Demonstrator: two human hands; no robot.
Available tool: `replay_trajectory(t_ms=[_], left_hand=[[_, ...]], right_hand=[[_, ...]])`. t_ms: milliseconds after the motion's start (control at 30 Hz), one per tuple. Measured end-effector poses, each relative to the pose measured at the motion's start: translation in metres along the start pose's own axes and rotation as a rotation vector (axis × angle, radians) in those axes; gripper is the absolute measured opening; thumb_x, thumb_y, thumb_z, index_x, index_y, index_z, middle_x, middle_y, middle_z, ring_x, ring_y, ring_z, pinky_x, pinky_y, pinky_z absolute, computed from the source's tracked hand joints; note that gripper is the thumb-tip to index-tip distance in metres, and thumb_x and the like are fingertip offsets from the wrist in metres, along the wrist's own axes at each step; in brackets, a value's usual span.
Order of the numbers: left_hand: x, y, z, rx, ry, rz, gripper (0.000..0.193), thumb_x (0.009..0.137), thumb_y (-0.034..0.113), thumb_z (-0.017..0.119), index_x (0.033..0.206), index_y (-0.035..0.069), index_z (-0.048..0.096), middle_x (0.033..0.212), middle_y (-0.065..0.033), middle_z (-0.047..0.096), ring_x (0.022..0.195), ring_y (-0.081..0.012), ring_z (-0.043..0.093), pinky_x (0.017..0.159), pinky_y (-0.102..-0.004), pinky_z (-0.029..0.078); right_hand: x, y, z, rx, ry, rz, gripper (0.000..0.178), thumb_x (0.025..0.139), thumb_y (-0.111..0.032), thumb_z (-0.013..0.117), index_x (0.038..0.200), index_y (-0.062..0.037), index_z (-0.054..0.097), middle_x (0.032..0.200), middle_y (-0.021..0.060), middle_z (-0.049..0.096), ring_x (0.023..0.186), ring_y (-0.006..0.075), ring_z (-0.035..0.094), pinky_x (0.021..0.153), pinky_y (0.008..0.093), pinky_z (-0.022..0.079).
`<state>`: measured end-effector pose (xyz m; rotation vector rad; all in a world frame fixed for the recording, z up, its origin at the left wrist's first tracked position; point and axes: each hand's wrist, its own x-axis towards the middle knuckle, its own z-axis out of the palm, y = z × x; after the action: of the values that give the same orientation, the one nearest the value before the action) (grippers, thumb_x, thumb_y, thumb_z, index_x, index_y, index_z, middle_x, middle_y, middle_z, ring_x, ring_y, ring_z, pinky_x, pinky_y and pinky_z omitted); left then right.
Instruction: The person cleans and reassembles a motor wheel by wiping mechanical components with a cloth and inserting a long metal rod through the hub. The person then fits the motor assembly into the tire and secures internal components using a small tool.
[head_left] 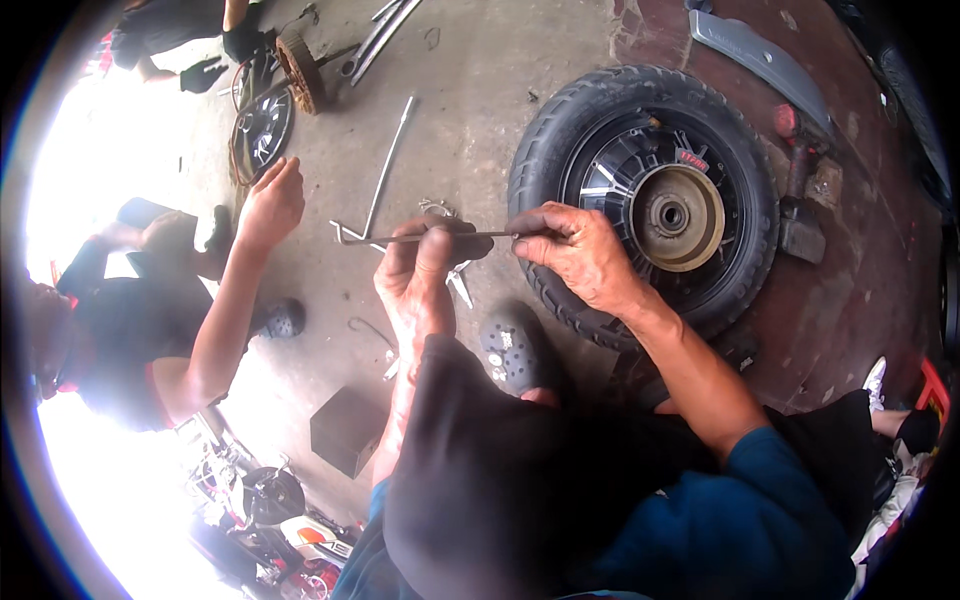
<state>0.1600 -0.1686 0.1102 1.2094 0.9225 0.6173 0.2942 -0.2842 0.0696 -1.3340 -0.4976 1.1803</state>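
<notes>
A thin dark metal rod (495, 235) is held level in front of me, over the concrete floor. My left hand (425, 270) is closed round it, thumb on top, and one end sticks out to the left. At the other end, my right hand (585, 250) pinches the rod between thumb and fingers. Beyond and under my right hand lies a wheel with a black tyre (545, 130) and a dark hub with a round metal drum (690, 250) at its middle. On the floor past my left hand rests a long T-shaped wrench (390, 165).
A red and black power tool (798, 165) and a curved grey panel (760, 60) lie right of the wheel. A co-worker's bare arm (225, 310) reaches in at left. Another person with dark gloves (203, 74) is beside a wheel part (262, 130). A dark box (345, 430) stands lower left.
</notes>
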Motion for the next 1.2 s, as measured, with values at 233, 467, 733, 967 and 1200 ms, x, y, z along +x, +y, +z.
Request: replay_trajectory(t_ms=[233, 467, 733, 967, 1200], left_hand=[[0.004, -0.005, -0.003, 0.038, -0.014, -0.021, 0.030, 0.092, 0.025, 0.064, 0.101, -0.004, 0.060, 0.089, -0.0146, 0.068, 0.079, -0.0234, 0.067, 0.077, -0.0350, 0.053], [0.008, 0.000, -0.008, 0.072, -0.194, -0.089, 0.023, 0.092, 0.015, 0.064, 0.103, -0.005, 0.063, 0.092, -0.0162, 0.068, 0.084, -0.0264, 0.069, 0.081, -0.0360, 0.055], [0.029, 0.028, -0.003, 0.258, -0.430, -0.095, 0.019, 0.091, 0.008, 0.061, 0.099, -0.009, 0.064, 0.093, -0.0162, 0.068, 0.087, -0.0262, 0.069, 0.081, -0.0334, 0.054], [0.042, 0.026, 0.061, 0.633, -0.477, 0.093, 0.017, 0.095, 0.012, 0.059, 0.100, -0.003, 0.066, 0.087, -0.0064, 0.068, 0.082, -0.0141, 0.065, 0.076, -0.0290, 0.051], [0.103, 0.012, 0.126, 0.880, -0.843, 0.512, 0.019, 0.091, 0.012, 0.059, 0.104, -0.001, 0.065, 0.091, -0.0164, 0.069, 0.085, -0.0255, 0.068, 0.076, -0.0345, 0.052]], right_hand=[[0.002, -0.001, -0.002, -0.048, -0.004, 0.018, 0.020, 0.084, -0.009, 0.069, 0.102, 0.0005, 0.069, 0.086, 0.0007, 0.063, 0.082, 0.0073, 0.056, 0.075, 0.0236, 0.046], [-0.001, -0.001, -0.010, -0.153, -0.027, -0.097, 0.018, 0.081, -0.005, 0.069, 0.098, 0.0006, 0.070, 0.086, 0.0060, 0.065, 0.081, 0.0131, 0.061, 0.073, 0.0277, 0.048], [0.002, 0.006, -0.010, -0.496, 0.031, -0.357, 0.019, 0.079, -0.005, 0.069, 0.097, -0.0015, 0.069, 0.087, 0.0122, 0.065, 0.081, 0.0266, 0.066, 0.072, 0.0353, 0.052], [0.006, -0.001, -0.046, -0.641, 0.375, -0.512, 0.016, 0.076, -0.004, 0.074, 0.092, -0.0049, 0.072, 0.080, 0.0061, 0.063, 0.071, 0.0215, 0.063, 0.066, 0.0310, 0.051], [0.025, -0.024, -0.107, -0.734, 0.418, -0.286, 0.020, 0.078, -0.011, 0.070, 0.097, -0.0039, 0.071, 0.089, 0.0165, 0.069, 0.083, 0.0306, 0.069, 0.075, 0.0375, 0.053]])
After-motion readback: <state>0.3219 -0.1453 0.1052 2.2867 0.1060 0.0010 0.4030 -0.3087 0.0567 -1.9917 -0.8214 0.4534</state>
